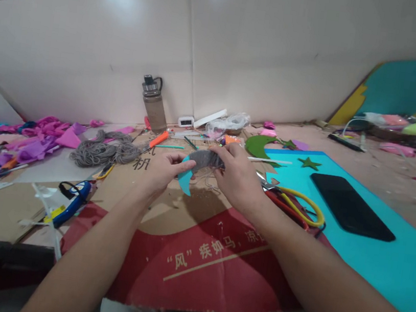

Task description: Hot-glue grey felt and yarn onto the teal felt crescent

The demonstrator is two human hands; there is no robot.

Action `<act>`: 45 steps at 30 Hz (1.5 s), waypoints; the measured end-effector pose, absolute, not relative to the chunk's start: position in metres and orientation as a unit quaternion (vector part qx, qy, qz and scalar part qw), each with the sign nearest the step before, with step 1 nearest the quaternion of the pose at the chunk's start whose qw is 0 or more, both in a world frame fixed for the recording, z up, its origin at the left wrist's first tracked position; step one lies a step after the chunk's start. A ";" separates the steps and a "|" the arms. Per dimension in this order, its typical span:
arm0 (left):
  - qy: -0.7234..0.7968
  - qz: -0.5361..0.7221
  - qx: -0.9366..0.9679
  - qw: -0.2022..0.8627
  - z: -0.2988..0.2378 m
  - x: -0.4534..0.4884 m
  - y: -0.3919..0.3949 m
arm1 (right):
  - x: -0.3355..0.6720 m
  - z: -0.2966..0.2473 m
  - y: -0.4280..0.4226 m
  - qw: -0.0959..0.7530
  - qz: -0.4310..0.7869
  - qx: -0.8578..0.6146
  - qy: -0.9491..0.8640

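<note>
Both hands hold a turquoise crescent-shaped cutout [186, 180] above a red and brown cardboard sheet [191, 272]. Grey yarn [206, 160] covers its upper part; the lower tip is bare. My left hand [165, 170] pinches the crescent at the edge of the wrapped part. At the other end, my right hand [239, 175] has its fingers closed on the yarn-covered part. Loose grey strands hang beneath. Scissors with yellow and red handles [303, 206] lie partly hidden by my right forearm. A tangled hank of grey yarn [106, 151] rests to the left.
A black phone [351, 206] and a green star [309, 162] lie on a turquoise sheet [405, 266]. Behind stand a drink bottle [155, 104] and a green crescent [258, 146]. An orange-handled cutter [158, 140], a blue tool [74, 203] and pink and purple scraps [45, 141] lie leftward.
</note>
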State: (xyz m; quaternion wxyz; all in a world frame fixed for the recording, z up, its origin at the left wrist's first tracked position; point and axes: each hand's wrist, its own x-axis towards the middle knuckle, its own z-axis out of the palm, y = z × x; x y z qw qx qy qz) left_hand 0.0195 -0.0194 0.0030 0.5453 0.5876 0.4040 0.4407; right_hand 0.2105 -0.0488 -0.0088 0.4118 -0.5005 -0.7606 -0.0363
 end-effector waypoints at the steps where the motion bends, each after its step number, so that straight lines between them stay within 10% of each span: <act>1: 0.408 0.441 0.590 0.540 0.003 0.019 -0.019 | 0.210 -0.008 -0.049 0.424 -0.024 -0.493 -0.759; 12: 0.436 0.534 0.528 0.496 0.004 0.004 -0.007 | 0.212 -0.002 -0.047 0.446 0.088 -0.502 -0.736; 26: 0.383 0.428 0.609 0.548 0.003 0.019 -0.020 | 0.207 0.000 -0.042 0.500 0.559 -0.397 -0.529; 45: 0.383 0.461 0.483 0.639 0.000 0.018 -0.012 | 0.210 -0.009 -0.031 0.552 0.569 -0.376 -0.480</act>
